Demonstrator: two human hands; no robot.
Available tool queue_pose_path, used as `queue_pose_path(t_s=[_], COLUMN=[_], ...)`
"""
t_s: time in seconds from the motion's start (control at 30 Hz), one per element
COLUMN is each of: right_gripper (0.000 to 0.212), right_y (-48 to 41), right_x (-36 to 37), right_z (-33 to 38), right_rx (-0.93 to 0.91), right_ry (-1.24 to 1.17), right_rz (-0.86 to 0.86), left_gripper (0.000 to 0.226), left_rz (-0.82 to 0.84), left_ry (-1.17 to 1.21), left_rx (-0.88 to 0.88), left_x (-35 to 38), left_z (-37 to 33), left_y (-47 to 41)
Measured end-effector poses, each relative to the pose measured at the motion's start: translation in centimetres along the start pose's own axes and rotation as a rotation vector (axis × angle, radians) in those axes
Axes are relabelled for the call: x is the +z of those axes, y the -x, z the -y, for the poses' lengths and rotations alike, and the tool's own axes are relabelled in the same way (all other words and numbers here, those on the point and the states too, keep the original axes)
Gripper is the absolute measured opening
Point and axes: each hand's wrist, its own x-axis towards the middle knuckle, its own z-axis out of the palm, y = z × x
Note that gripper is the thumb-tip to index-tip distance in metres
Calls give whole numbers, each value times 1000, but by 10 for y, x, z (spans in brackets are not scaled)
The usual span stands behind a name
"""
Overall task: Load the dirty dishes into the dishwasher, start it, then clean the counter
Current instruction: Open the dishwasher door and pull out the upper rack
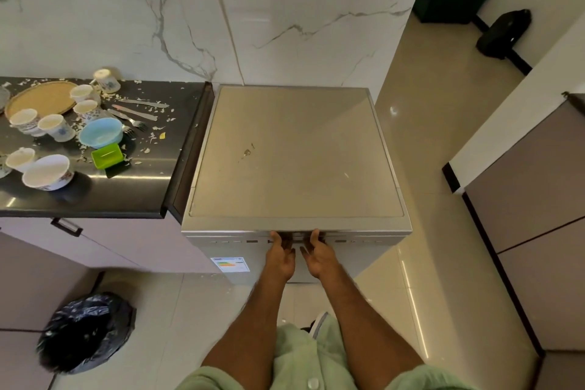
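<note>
Silver box-shaped dishwasher (294, 152), frame centre, is gripped at its front lip by left hand (280, 256) and right hand (319, 258), fingers seemingly curled under.

The dishwasher (294, 152) stands tight against the end of the black counter (95, 196), with only a thin dark slot between them. It backs onto the marble wall (285, 25), where a cord (226, 25) hangs down. Its flat top can be reached from the front and the right. The left hand (280, 258) and right hand (318, 258) fill the middle of the door's upper lip, fingers hooked under it. On the right, a strip of floor (421, 168) runs between machine and tall cabinets (538, 199). Cups (52, 127), a blue bowl (100, 133), a green tub (106, 157) and cutlery (133, 114) crowd the counter. A bin bag (85, 332) sits on the floor, well left of the door.
</note>
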Motion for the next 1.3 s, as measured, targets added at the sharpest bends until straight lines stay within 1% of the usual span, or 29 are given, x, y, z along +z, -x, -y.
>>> queue_pose_path(t_s=[0.13, 0.23, 0.27, 0.33, 0.4, 0.53, 0.6, 0.63, 0.67, 0.73, 0.8, 0.83, 0.87, 0.9, 0.93, 1.0, 1.03, 1.07, 1.1, 1.13, 1.17, 1.2, 1.23, 1.27, 1.3], right_gripper=[43, 29, 28, 32, 31, 38, 37, 40, 48, 69, 93, 107, 115, 114, 106, 86, 82, 82, 84, 86, 86, 80, 69, 52, 36], right_y=[-8, -15, -17, -19, -20, -20, -21, -21, -20, -19, -16, -15, -13, -10, -7, 4, 7, 11, 14, 15, 19, 24, 27, 30, 32], right_x=[-3, -3, -3, -4, -3, -2, 0, 2, 4, 5, 5, 4, 1, -2, -5, -12, -17, -21, -25, -29, -32, -33, -32, -28, -24], right_z=[-9, -17, -19, -22, -23, -23, -25, -27, -30, -33, -31, -30, -27, -23, -18, -5, 1, 6, 9, 11, 13, 13, 12, 12, 12], right_rx=[-65, -124, -138, -163, -169, -165, -134, -112, -80, -40, -56, -59, -55, -47, -31, 34, 56, 47, 9, -58, -148, -253, -379, -525, -688], right_ry=[7, 19, 19, 25, 34, 44, 51, 50, 40, 19, 37, 72, 123, 185, 275, 519, 661, 806, 971, 1154, 1355, 1536, 1687, 1775, 1805], right_rz=[-88, -125, -140, -171, -186, -228, -247, -275, -322, -406, -390, -353, -315, -268, -213, -143, -127, -123, -149, -213, -305, -383, -420, -409, -363], left_gripper=[53, 56, 58, 59, 58, 58, 56, 56, 58, 63, 66, 70, 77, 86, 90, 90, 90, 94, 94, 88, 77, 63, 47, 32, 20], left_rz=[-33, -86, -104, -126, -124, -123, -143, -173, -212, -269, -264, -260, -242, -213, -178, -156, -175, -216, -286, -367, -418, -417, -374, -308, -238], left_ry=[-26, -47, -46, -55, -60, -65, -57, -60, -58, -64, -131, -195, -264, -346, -431, -610, -736, -923, -1163, -1409, -1607, -1724, -1757, -1752, -1753], left_rx=[44, 57, 57, 61, 74, 87, 89, 78, 56, 18, -4, -19, -35, -50, -70, -96, -74, -12, 98, 236, 384, 529, 678, 809, 905], left_x=[-2, -1, -2, -1, -2, -4, -5, -4, -4, -6, -8, -9, -10, -12, -13, -18, -22, -28, -34, -40, -45, -48, -50, -51, -52], left_z=[8, 12, 14, 17, 19, 23, 22, 22, 23, 24, 21, 18, 14, 11, 7, -2, -6, -11, -16, -20, -23, -25, -25, -24, -23], left_y=[-8, -13, -16, -19, -24, -28, -27, -25, -24, -18, -15, -14, -14, -16, -15, -7, -3, 2, 4, 6, 8, 8, 7, 6, 7])
